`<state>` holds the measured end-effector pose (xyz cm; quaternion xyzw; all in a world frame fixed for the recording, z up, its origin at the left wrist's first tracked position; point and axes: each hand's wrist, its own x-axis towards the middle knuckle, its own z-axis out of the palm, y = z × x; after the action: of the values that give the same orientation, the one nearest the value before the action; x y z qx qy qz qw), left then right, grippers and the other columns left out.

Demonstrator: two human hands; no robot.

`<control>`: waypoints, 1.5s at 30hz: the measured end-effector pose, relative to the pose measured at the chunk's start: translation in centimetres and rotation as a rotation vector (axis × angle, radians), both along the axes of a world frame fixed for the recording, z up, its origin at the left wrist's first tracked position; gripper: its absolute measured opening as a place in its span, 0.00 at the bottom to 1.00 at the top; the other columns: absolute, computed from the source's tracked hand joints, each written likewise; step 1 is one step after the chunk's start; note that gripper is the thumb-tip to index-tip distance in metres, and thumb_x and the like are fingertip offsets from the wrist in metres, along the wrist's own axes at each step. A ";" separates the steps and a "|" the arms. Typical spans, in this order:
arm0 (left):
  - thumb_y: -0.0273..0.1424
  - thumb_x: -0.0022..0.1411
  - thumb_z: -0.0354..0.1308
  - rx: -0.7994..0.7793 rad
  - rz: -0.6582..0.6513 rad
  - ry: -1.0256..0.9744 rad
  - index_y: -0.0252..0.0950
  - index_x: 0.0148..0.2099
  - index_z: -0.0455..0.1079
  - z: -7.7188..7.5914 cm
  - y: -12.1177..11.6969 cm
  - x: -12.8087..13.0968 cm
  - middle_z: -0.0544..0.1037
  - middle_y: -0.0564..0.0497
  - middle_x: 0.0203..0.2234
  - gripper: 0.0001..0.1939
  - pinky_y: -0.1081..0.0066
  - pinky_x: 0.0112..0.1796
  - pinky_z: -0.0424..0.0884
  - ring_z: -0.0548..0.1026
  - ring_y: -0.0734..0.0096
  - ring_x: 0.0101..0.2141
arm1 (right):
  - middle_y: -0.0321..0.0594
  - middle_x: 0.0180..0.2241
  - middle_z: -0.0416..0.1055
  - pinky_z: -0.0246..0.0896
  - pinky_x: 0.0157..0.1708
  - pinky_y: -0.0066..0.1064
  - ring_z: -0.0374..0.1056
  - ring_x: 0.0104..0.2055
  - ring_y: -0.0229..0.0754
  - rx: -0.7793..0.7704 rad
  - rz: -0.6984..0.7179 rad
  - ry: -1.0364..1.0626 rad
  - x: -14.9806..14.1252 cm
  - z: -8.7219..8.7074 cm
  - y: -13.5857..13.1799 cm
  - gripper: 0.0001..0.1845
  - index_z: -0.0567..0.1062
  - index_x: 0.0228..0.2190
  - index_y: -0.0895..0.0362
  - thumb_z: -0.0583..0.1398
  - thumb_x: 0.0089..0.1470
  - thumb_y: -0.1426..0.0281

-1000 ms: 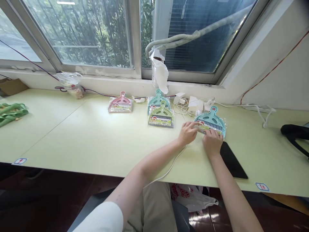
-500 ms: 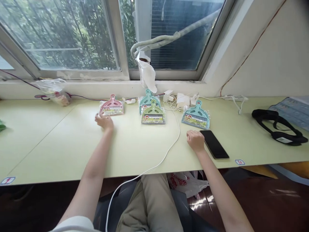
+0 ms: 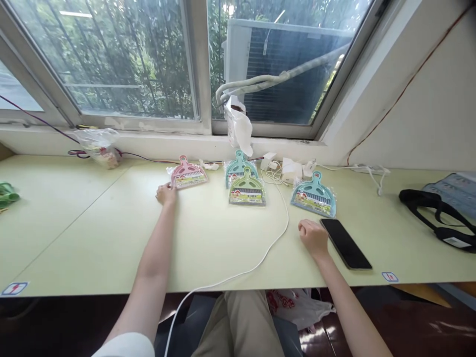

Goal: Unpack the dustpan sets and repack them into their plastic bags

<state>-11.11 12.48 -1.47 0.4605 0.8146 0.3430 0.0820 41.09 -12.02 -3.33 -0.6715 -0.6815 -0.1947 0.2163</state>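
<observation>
My left hand is closed at the near left corner of a pink dustpan-and-brush set in clear wrap, its fingertips pinching the wrap's edge. The pink set lies slightly turned on the table. My right hand rests curled on the tabletop, with nothing seen in it, beside a black phone. Beyond that hand lies a blue dustpan-and-brush set. In the middle, a green set partly covers another blue set.
A white cable runs across the table and over its front edge. White chargers sit by the wall. A clear plastic bag stands back left, green items far left, and a black strap far right.
My left hand has come to the pink set's corner, and the set has turned a little. My right hand stays curled by the phone. The head view has tilted up and shifted left.
</observation>
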 end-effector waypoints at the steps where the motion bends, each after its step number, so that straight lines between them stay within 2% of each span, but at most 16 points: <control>1: 0.34 0.62 0.56 0.026 0.011 0.016 0.35 0.55 0.72 -0.1 -0.3 0.1 0.70 0.38 0.52 0.20 0.56 0.55 0.61 0.66 0.50 0.54 | 0.40 0.22 0.72 0.47 0.30 0.30 0.64 0.27 0.40 0.005 -0.001 0.008 0.1 -0.1 0.0 0.13 0.71 0.21 0.57 0.51 0.51 0.79; 4: 0.32 0.62 0.53 0.091 0.017 0.031 0.35 0.53 0.73 -0.5 -0.9 0.3 0.71 0.39 0.51 0.18 0.58 0.54 0.62 0.66 0.53 0.54 | 0.40 0.22 0.72 0.48 0.30 0.30 0.65 0.27 0.40 0.013 0.001 0.025 0.2 -0.3 0.0 0.13 0.71 0.21 0.57 0.51 0.51 0.78; 8: 0.31 0.63 0.53 0.074 -0.020 -0.015 0.35 0.52 0.74 -0.6 -0.8 -0.2 0.74 0.40 0.45 0.17 0.63 0.52 0.65 0.71 0.58 0.48 | 0.40 0.23 0.73 0.48 0.29 0.29 0.67 0.26 0.40 0.015 0.007 0.034 0.2 -0.4 0.1 0.14 0.71 0.21 0.57 0.51 0.52 0.78; 12: 0.38 0.63 0.54 -0.017 -0.020 0.017 0.34 0.45 0.75 -0.7 -0.4 -0.7 0.76 0.36 0.43 0.16 0.61 0.48 0.67 0.74 0.53 0.47 | 0.40 0.23 0.73 0.50 0.29 0.30 0.68 0.27 0.41 0.019 0.029 0.043 0.1 -0.5 0.1 0.14 0.71 0.21 0.56 0.50 0.52 0.78; 15: 0.43 0.64 0.51 -0.083 -0.086 0.041 0.34 0.39 0.75 -0.7 -0.5 -0.4 0.78 0.36 0.39 0.18 0.59 0.46 0.67 0.75 0.49 0.45 | 0.40 0.23 0.74 0.51 0.28 0.30 0.69 0.27 0.42 0.024 0.041 0.063 0.2 -0.6 0.2 0.15 0.71 0.21 0.56 0.50 0.53 0.77; 20: 0.36 0.61 0.54 0.036 -0.138 0.060 0.36 0.29 0.71 -0.6 -1.1 1.1 0.75 0.37 0.41 0.11 0.59 0.47 0.67 0.72 0.49 0.47 | 0.40 0.23 0.74 0.52 0.27 0.31 0.70 0.26 0.43 0.029 0.040 0.097 0.2 -0.7 0.2 0.15 0.71 0.21 0.54 0.49 0.53 0.76; 22: 0.32 0.57 0.56 0.124 -0.124 -0.093 0.36 0.25 0.67 -0.4 -1.4 1.5 0.73 0.41 0.40 0.09 0.61 0.47 0.67 0.72 0.53 0.46 | 0.39 0.23 0.74 0.53 0.27 0.31 0.70 0.26 0.43 0.026 0.040 0.112 0.3 -0.7 0.2 0.15 0.71 0.21 0.54 0.49 0.53 0.76; 25: 0.30 0.53 0.57 0.210 -0.104 -0.381 0.37 0.20 0.61 0.0 -1.6 1.9 0.71 0.48 0.29 0.12 0.67 0.44 0.67 0.72 0.59 0.42 | 0.39 0.24 0.75 0.54 0.27 0.31 0.71 0.26 0.44 0.015 0.036 0.125 0.4 -0.8 0.4 0.15 0.71 0.21 0.54 0.49 0.53 0.75; 27: 0.30 0.54 0.55 0.218 -0.102 -0.488 0.37 0.20 0.59 0.3 -1.6 2.1 0.67 0.51 0.22 0.13 0.70 0.41 0.67 0.72 0.63 0.38 | 0.39 0.24 0.75 0.54 0.26 0.31 0.71 0.26 0.44 0.011 0.024 0.131 0.5 -0.8 0.5 0.15 0.71 0.22 0.54 0.49 0.54 0.75; 29: 0.28 0.55 0.53 0.210 -0.104 -0.576 0.37 0.23 0.60 0.6 -1.6 2.3 0.66 0.53 0.21 0.09 0.72 0.38 0.69 0.72 0.67 0.35 | 0.40 0.25 0.76 0.53 0.26 0.31 0.71 0.26 0.45 0.010 0.012 0.138 0.6 -0.8 0.6 0.15 0.71 0.22 0.54 0.49 0.54 0.74; 32: 0.24 0.54 0.51 0.184 -0.158 -0.744 0.35 0.32 0.66 1.0 -1.9 2.2 0.72 0.52 0.26 0.03 0.72 0.36 0.72 0.74 0.70 0.35 | 0.40 0.25 0.76 0.53 0.26 0.31 0.71 0.26 0.44 0.001 0.008 0.143 0.5 -0.8 0.6 0.15 0.71 0.22 0.54 0.49 0.55 0.74; 35: 0.19 0.49 0.51 0.118 -0.305 -0.917 0.31 0.36 0.70 1.4 -2.9 1.7 0.77 0.47 0.32 0.11 0.70 0.38 0.76 0.77 0.68 0.36 | 0.40 0.25 0.76 0.51 0.26 0.30 0.70 0.26 0.43 -0.003 -0.001 0.139 0.4 -0.7 0.5 0.15 0.72 0.22 0.54 0.49 0.54 0.74; 38: 0.17 0.47 0.51 0.052 -0.480 -1.224 0.27 0.41 0.73 1.5 -4.8 2.0 0.80 0.43 0.38 0.18 0.68 0.43 0.77 0.78 0.64 0.41 | 0.41 0.25 0.76 0.51 0.26 0.30 0.70 0.26 0.43 -0.001 -0.007 0.142 0.6 -0.6 0.5 0.15 0.73 0.23 0.55 0.49 0.54 0.74; 42: 0.16 0.48 0.55 0.130 -0.675 -1.494 0.27 0.51 0.71 1.3 -7.1 4.0 0.79 0.44 0.47 0.25 0.67 0.55 0.71 0.77 0.65 0.48 | 0.42 0.25 0.75 0.48 0.26 0.30 0.68 0.26 0.42 -0.040 -0.006 0.156 -0.2 -0.3 -0.2 0.14 0.73 0.22 0.56 0.50 0.53 0.75; 44: 0.16 0.49 0.57 0.199 -0.737 -1.565 0.28 0.53 0.71 1.2 -7.8 5.0 0.78 0.44 0.49 0.26 0.65 0.60 0.65 0.76 0.65 0.51 | 0.41 0.22 0.73 0.47 0.25 0.30 0.66 0.24 0.41 -0.106 0.036 0.154 -2.1 -0.3 -1.6 0.14 0.72 0.21 0.56 0.50 0.52 0.75; 45: 0.16 0.49 0.57 0.225 -0.756 -1.583 0.29 0.54 0.70 1.1 -8.0 5.3 0.78 0.44 0.50 0.27 0.63 0.62 0.64 0.75 0.65 0.52 | 0.40 0.21 0.72 0.48 0.26 0.30 0.65 0.24 0.40 -0.158 0.111 0.139 -3.5 -0.5 -2.6 0.14 0.71 0.21 0.56 0.51 0.53 0.75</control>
<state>-5.76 4.44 -0.36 0.3316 0.2735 0.5893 0.6841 37.54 -14.65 -3.84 -0.6595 -0.7142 -0.0812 0.2197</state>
